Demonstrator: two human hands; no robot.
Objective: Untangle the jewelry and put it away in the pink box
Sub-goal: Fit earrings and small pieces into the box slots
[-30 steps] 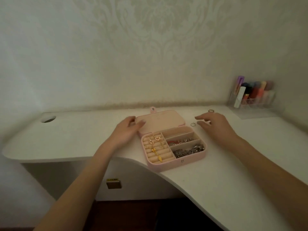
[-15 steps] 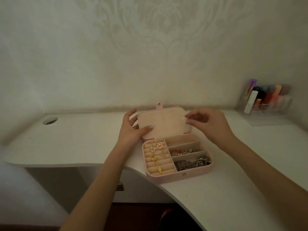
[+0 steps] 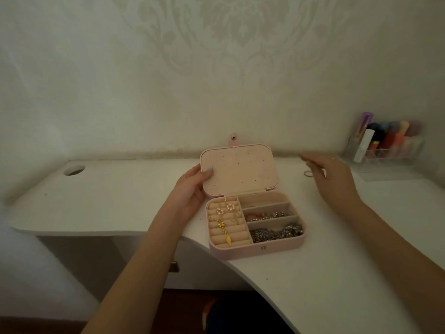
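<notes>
The white desk [image 3: 313, 285] has a curved front edge that sweeps inward just below the small pink rectangular jewelry box [image 3: 260, 249], so the box's front left corner sits close to that edge; bare desktop stretches to the left as far as a round cable hole [image 3: 74, 169], and more bare surface lies to the right and toward the near right corner. The back of the desk meets a pale patterned wall [image 3: 216, 68]. The box stands open, its lid [image 3: 238, 172] tilted up with a snap tab at the top and small dots across its inner face. The left hand [image 3: 192, 189] grips the lid's left edge, thumb on the inner face and fingers behind it. The right hand [image 3: 332, 179] hovers over the desk to the right of the box, fingers loosely spread and motion-blurred, holding nothing that can be made out, just beside a small silver ring [image 3: 308, 174] lying on the desk. Inside the box, the left compartment of beige ring rolls [image 3: 228, 235] holds gold pieces and two small pink-white flower earrings [image 3: 225, 209]. On the right, the top slot looks bare, the middle slot holds a red piece and silver beads [image 3: 272, 215], and the bottom slot holds a heap of silver chain [image 3: 277, 233]. A clear plastic organizer [image 3: 385, 145] with coloured tubes stands at the far right by the wall.
</notes>
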